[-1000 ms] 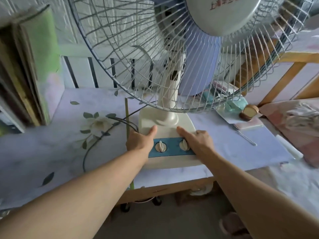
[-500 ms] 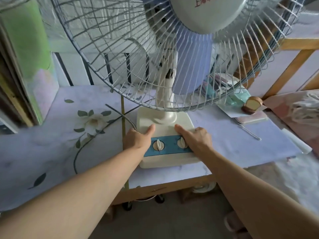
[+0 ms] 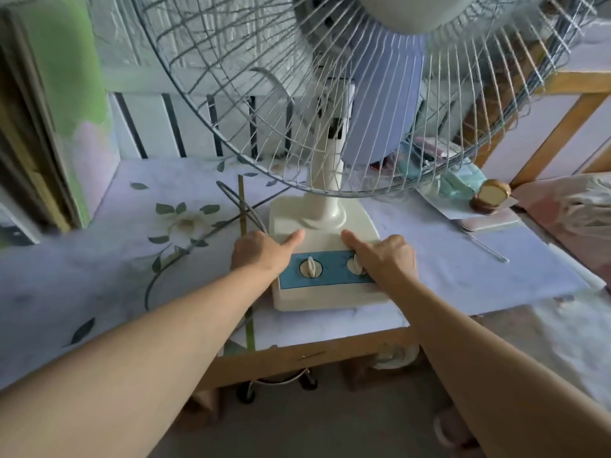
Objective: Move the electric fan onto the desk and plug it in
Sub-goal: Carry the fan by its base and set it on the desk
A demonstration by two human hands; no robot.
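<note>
A cream electric fan (image 3: 325,206) with a wire cage and blue blades stands upright on the desk (image 3: 99,266), whose top is covered by a pale floral cloth. Its square base has a blue panel with two dials. My left hand (image 3: 259,254) grips the base's left side, thumb on top. My right hand (image 3: 386,256) grips the right side, thumb on top and palm partly over the right dial. The fan's grey cord (image 3: 244,206) curves off the base's left rear across the cloth; its plug is out of sight.
A green-edged board (image 3: 59,104) leans at the desk's left. Right of the fan lie papers, a round wooden-topped object (image 3: 491,196), a pink notebook (image 3: 489,221) and a thin metal rod (image 3: 486,247). A wooden frame (image 3: 558,127) and bedding stand at right. A wheeled thing shows under the desk.
The fan base, gripped on both sides, has slid a little farther onto the desk, away from the front edge. Both hands keep the same grip.
</note>
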